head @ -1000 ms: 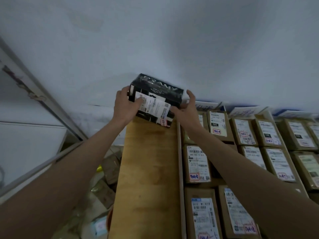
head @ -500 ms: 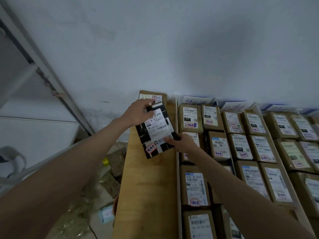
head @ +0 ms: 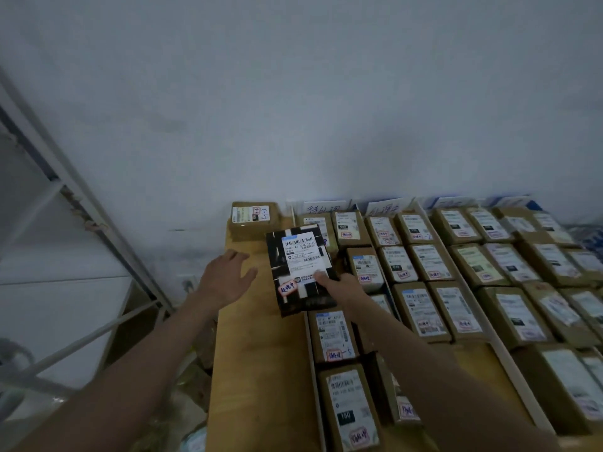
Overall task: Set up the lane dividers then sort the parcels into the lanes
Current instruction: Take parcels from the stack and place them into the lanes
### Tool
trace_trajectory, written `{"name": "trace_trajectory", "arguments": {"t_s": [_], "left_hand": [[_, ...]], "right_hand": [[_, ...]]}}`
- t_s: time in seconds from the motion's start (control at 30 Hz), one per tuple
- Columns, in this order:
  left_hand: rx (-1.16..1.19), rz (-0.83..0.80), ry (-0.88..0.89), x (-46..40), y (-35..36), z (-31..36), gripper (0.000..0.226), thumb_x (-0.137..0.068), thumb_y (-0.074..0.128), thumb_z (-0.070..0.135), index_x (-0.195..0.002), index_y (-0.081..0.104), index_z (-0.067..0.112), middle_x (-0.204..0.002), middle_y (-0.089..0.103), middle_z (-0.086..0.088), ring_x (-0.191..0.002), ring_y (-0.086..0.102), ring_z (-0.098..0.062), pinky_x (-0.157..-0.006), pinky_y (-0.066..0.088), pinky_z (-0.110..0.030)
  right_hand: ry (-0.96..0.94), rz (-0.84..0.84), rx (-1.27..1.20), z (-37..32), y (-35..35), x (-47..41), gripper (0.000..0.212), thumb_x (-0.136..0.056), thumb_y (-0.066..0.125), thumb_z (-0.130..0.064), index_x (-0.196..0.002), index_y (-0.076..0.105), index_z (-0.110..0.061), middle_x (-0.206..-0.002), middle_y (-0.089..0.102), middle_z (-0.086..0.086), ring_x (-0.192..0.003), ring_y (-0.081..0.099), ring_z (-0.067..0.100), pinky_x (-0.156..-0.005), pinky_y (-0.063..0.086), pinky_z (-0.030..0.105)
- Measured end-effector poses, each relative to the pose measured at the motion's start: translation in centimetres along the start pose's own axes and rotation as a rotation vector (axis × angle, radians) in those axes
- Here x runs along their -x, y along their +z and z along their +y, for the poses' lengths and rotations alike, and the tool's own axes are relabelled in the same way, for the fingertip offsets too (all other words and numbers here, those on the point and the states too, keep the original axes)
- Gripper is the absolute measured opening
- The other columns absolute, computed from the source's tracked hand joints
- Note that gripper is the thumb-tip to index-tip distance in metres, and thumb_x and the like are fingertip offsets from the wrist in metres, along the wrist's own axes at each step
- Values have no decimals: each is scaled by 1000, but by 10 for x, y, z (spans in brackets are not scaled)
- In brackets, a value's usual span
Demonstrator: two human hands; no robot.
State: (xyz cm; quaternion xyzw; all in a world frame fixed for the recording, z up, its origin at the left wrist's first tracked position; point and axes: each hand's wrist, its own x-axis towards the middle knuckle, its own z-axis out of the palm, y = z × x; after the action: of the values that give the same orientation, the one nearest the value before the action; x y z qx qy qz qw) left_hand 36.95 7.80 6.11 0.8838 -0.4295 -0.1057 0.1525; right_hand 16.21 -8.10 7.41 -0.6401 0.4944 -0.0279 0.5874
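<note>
The right hand point(head: 339, 285) pinches the near right corner of a black box point(head: 300, 269), thumb on its white label, holding it label-up over the table point(head: 257, 353) near the far left corner, its long axis running from the near edge toward the wall and leaning slightly left. The left hand point(head: 225, 278) hovers just left of the box, fingers spread wide, holding nothing. A brown parcel point(head: 253, 218) sits at the far left corner, and rows of brown parcels point(head: 421, 308) fill the lanes to the right.
</note>
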Motion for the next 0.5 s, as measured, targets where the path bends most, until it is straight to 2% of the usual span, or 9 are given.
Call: {"name": "trace_trajectory", "arguments": {"t_s": [0.1, 0.2, 0.3, 0.43, 0.5], "left_hand": [[-82, -12, 2, 21, 6, 22, 56, -99, 45, 51, -142, 49, 15, -141, 51, -6, -123, 53, -24, -103, 42, -37], [-164, -20, 21, 43, 15, 49, 57, -99, 42, 52, -144, 46, 16, -144, 48, -5, -127, 50, -26, -108, 39, -39], [-235, -10, 44, 66, 24, 78, 55, -100, 38, 50, -144, 46, 18, -144, 47, -4, -128, 49, -26, -108, 36, -38], [-292, 3, 80, 102, 38, 127, 54, -100, 35, 51, -143, 47, 20, -142, 49, -2, -128, 48, -24, -108, 34, -37], [-311, 15, 111, 118, 45, 153, 53, -100, 32, 52, -139, 49, 21, -138, 51, -2, -125, 50, -23, -106, 36, -37]], "right_hand": [[3, 36, -31, 14, -21, 18, 50, -92, 63, -47, -118, 62, -5, -107, 72, 10, -99, 69, 24, -93, 56, 41], [13, 57, -54, 30, -43, 36, 55, -92, 61, -51, -122, 60, -4, -110, 71, 10, -100, 69, 23, -86, 56, 33], [-9, 69, -95, 49, -69, 56, 52, -94, 60, -49, -123, 63, -7, -111, 71, 9, -99, 68, 22, -81, 55, 30], [17, 102, -45, 83, -113, 87, 64, -90, 60, -58, -124, 61, -4, -121, 67, 11, -109, 65, 27, -99, 51, 42], [20, 131, -51, 102, -135, 105, 61, -90, 60, -59, -120, 61, -6, -119, 68, 10, -105, 66, 25, -94, 54, 40]]}}
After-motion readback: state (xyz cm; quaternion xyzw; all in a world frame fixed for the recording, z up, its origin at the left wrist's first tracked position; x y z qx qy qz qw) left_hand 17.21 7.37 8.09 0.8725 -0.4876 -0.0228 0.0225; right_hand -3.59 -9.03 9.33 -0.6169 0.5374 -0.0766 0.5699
